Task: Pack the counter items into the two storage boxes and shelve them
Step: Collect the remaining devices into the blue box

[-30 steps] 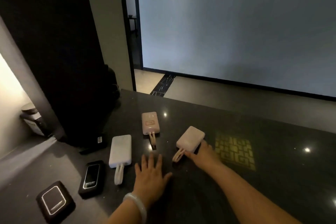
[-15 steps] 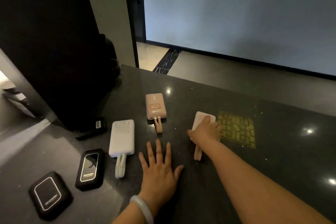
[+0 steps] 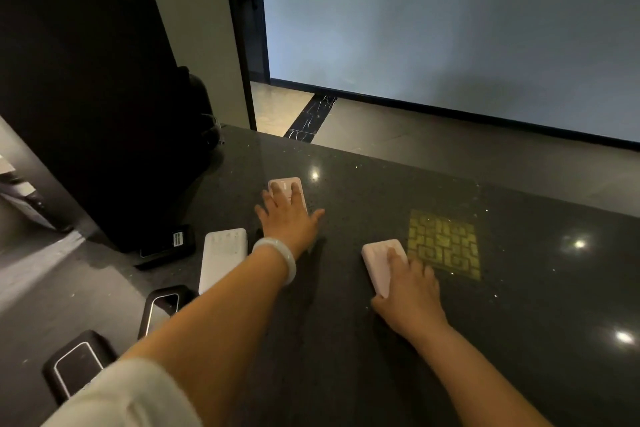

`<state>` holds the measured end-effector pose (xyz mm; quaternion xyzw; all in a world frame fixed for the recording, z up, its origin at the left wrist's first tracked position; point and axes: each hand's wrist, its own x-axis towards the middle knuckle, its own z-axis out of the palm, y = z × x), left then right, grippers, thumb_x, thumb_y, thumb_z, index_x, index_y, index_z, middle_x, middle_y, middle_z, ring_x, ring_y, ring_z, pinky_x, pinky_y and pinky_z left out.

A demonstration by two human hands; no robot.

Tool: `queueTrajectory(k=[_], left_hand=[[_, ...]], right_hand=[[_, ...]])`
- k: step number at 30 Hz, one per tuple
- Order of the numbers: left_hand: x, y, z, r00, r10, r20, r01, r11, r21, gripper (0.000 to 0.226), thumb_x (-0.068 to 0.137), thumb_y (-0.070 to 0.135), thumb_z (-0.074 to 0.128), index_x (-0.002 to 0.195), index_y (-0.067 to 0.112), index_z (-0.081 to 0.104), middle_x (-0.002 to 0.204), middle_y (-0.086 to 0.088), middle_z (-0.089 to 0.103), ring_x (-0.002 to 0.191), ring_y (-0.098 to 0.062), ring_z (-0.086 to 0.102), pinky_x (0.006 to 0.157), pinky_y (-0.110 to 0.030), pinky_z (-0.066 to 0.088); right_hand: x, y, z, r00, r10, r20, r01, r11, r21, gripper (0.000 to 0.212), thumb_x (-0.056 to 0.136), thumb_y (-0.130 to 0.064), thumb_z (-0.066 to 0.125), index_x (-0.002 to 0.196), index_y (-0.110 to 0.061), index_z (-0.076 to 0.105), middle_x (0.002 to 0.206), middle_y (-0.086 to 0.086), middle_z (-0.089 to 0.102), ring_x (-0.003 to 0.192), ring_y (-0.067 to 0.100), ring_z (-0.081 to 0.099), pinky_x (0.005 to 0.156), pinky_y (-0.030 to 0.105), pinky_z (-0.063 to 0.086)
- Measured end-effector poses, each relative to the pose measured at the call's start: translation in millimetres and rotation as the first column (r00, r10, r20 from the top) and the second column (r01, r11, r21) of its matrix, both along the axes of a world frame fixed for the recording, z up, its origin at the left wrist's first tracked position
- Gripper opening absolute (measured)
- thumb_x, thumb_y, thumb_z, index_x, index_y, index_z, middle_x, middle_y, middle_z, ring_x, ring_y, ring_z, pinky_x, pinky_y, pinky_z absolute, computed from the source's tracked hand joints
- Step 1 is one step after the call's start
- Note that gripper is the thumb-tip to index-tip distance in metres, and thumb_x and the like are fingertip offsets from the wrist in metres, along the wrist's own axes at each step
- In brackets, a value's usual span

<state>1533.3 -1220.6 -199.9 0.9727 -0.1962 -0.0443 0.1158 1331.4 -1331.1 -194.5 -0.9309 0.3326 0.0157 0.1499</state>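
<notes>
A person is gathering power banks from a dark worktop (image 3: 346,340): left hand (image 3: 289,218) lying fingers spread on the far pink power bank (image 3: 286,188), right hand (image 3: 408,291) closing fingers on the nearer pink power bank (image 3: 379,258). No storage boxes are showing; lifting both likely comes next.

Left hand (image 3: 289,218) flat on pink power bank (image 3: 284,188), right hand (image 3: 408,291) on another (image 3: 379,263).

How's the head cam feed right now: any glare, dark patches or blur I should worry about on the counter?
Head view: dim overall; ceiling-light glints speckle the glossy counter at right; a yellow patterned light patch lies beside the right hand; the black panel at left is nearly featureless; the near sleeve is blurred; straight edges bow from the wide lens.
</notes>
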Motion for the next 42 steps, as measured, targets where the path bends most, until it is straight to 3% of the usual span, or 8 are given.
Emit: queueTrajectory(k=[4, 9, 17, 24, 31, 36, 39, 42], left_hand=[[15.7, -9.0, -3.3, 0.981, 0.102, -0.164, -0.115, 0.991, -0.071, 0.082, 0.093, 0.060, 0.043, 0.153, 0.022, 0.001, 0.157, -0.021, -0.008, 0.142, -0.044, 0.009, 0.115, -0.055, 0.017], [-0.1, -2.6, -3.2, 0.989, -0.012, -0.151, -0.002, 0.996, -0.092, 0.068, 0.098, 0.039, 0.044, 0.152, 0.024, 0.006, 0.157, -0.019, -0.006, 0.142, -0.042, 0.012, 0.116, -0.052, 0.018], [-95.8, 31.9, -19.9, 0.984, -0.157, -0.082, 0.152, 0.987, -0.058, 0.069, 0.095, 0.041, 0.048, 0.151, 0.028, 0.009, 0.158, -0.017, 0.001, 0.143, -0.035, 0.016, 0.117, -0.046, 0.020], [-210.3, 49.9, -28.3, 0.979, -0.163, -0.124, 0.154, 0.985, -0.078, 0.079, 0.090, 0.049, 0.053, 0.149, 0.035, 0.003, 0.156, -0.016, -0.002, 0.141, -0.036, 0.014, 0.114, -0.048, 0.020], [-250.2, 47.8, -5.3, 0.963, -0.215, -0.160, 0.192, 0.971, -0.145, 0.071, 0.086, 0.049, 0.060, 0.143, 0.039, 0.020, 0.149, -0.004, 0.026, 0.130, -0.027, 0.033, 0.109, -0.042, 0.032], [-332.2, 22.6, 19.3, 0.900, -0.406, -0.160, 0.341, 0.883, -0.323, 0.065, 0.078, 0.047, 0.069, 0.136, 0.035, 0.041, 0.141, 0.004, 0.042, 0.121, -0.019, 0.041, 0.104, -0.035, 0.038], [-393.2, -6.1, 41.3, 0.818, -0.548, -0.173, 0.435, 0.787, -0.437, 0.065, 0.077, 0.043, 0.073, 0.135, 0.037, 0.043, 0.142, 0.007, 0.043, 0.124, -0.016, 0.039, 0.106, -0.036, 0.038], [-459.2, -32.8, 64.9, 0.718, -0.679, -0.153, 0.515, 0.666, -0.540, 0.064, 0.076, 0.041, 0.075, 0.133, 0.039, 0.044, 0.141, 0.009, 0.043, 0.123, -0.014, 0.037, 0.105, -0.035, 0.039]], right_hand=[[-2.1, 1.1, -5.7, 1.000, 0.015, 0.016, -0.014, 0.996, -0.092, 0.089, 0.081, -0.052, 0.062, 0.149, -0.027, 0.010, 0.140, 0.007, 0.034, 0.126, 0.025, 0.036, 0.105, 0.038, 0.033], [-2.6, 5.4, -9.1, 0.998, 0.005, 0.058, 0.004, 0.987, -0.159, 0.081, 0.084, -0.053, 0.058, 0.147, -0.027, 0.014, 0.138, 0.006, 0.036, 0.123, 0.023, 0.038, 0.103, 0.035, 0.036], [-50.4, 11.7, -0.1, 0.999, -0.012, 0.043, 0.014, 0.999, -0.052, 0.078, 0.081, -0.042, 0.063, 0.145, -0.034, 0.017, 0.135, 0.002, 0.035, 0.120, 0.021, 0.036, 0.103, 0.035, 0.034], [-134.7, 28.7, -3.1, 0.994, -0.100, 0.046, 0.098, 0.995, 0.030, 0.079, 0.081, -0.043, 0.062, 0.145, -0.038, 0.016, 0.136, 0.001, 0.036, 0.120, 0.021, 0.033, 0.101, 0.034, 0.030], [-223.5, 27.7, 7.8, 0.918, -0.378, 0.123, 0.353, 0.918, 0.180, 0.094, 0.070, -0.048, 0.073, 0.145, -0.031, 0.018, 0.140, -0.003, 0.037, 0.128, 0.021, 0.035, 0.106, 0.037, 0.031], [-309.2, 4.0, 43.9, 0.849, -0.490, 0.197, 0.480, 0.872, 0.102, 0.087, 0.067, -0.051, 0.074, 0.138, -0.027, 0.029, 0.132, -0.004, 0.046, 0.121, 0.020, 0.043, 0.102, 0.036, 0.037], [-372.6, -9.3, 73.2, 0.792, -0.550, 0.264, 0.554, 0.830, 0.069, 0.094, 0.068, -0.051, 0.073, 0.143, -0.023, 0.024, 0.137, -0.002, 0.043, 0.126, 0.020, 0.040, 0.106, 0.037, 0.033], [-449.2, -10.9, 100.3, 0.674, -0.644, 0.362, 0.659, 0.746, 0.101, 0.098, 0.069, -0.049, 0.073, 0.147, -0.023, 0.018, 0.142, -0.001, 0.035, 0.131, 0.021, 0.033, 0.109, 0.039, 0.028]])
